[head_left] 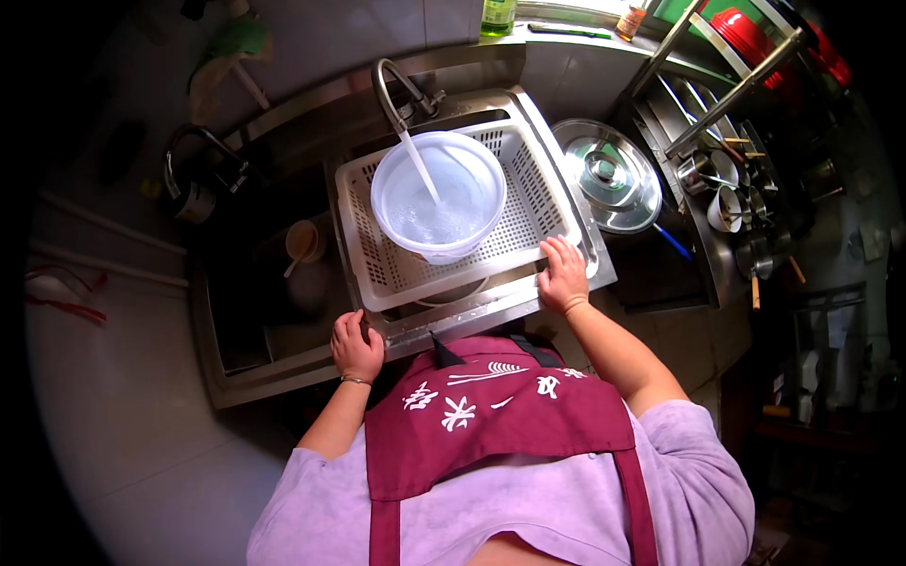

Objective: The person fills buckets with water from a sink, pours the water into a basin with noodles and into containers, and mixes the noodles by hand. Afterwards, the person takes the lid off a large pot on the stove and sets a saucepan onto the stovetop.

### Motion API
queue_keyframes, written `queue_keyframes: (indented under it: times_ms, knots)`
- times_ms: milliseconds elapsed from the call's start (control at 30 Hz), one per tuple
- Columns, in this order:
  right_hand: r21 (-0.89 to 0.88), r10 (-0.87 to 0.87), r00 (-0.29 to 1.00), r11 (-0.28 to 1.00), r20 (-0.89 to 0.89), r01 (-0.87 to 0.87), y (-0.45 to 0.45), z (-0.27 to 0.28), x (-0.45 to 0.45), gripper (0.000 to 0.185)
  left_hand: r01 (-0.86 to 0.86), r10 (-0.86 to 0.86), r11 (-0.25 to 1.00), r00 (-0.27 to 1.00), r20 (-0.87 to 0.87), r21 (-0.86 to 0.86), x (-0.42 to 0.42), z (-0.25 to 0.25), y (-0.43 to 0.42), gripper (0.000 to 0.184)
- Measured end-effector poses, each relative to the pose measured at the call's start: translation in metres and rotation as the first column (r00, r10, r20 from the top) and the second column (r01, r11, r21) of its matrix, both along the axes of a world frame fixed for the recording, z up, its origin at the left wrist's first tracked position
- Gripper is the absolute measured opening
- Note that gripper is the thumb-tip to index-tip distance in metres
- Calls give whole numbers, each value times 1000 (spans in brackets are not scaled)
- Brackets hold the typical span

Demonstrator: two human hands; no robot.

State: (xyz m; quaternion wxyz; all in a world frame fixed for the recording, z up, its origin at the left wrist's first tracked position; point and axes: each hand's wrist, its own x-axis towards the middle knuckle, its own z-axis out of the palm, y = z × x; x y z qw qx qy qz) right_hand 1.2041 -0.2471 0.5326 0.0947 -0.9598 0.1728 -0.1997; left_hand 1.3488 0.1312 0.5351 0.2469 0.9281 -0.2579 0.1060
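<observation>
Water runs from a curved faucet (380,87) into a round whitish tub (439,193), which stands in a white perforated basket (528,179) over the sink (415,325). My left hand (356,347) rests on the sink's front rim, near the basket's lower left corner, its fingers apart and holding nothing. At the basket's lower right corner, my right hand (563,274) lies with its fingers over the rim. Whether it grips the basket or only rests there is unclear. The tub holds clear, rippling water, and neither hand touches it.
A round metal lid (609,174) lies to the right of the sink. Farther right are pots and ladles (698,173) and a metal rack (746,85). On the left are a second faucet (203,132) and a small cup (305,241) in the dark basin. A green bottle (497,17) stands on the sill.
</observation>
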Motion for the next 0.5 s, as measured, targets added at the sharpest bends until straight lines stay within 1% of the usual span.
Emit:
queue_keyframes:
  times_ms: [267,333,500]
  knots:
    - [2,0,1000,1000,-8,0,-1,-1,0,51,-6,6,1000,1000,-10,3,1,-2,1,38]
    - [0,2,1000,1000,-2,-2,-1,-3,-1,51,-4,4,1000,1000,21,7,1,-4,1,40]
    - [7,2,1000,1000,-6,-2,0,-1,0,51,0,0,1000,1000,25,7,1,-3,1,41]
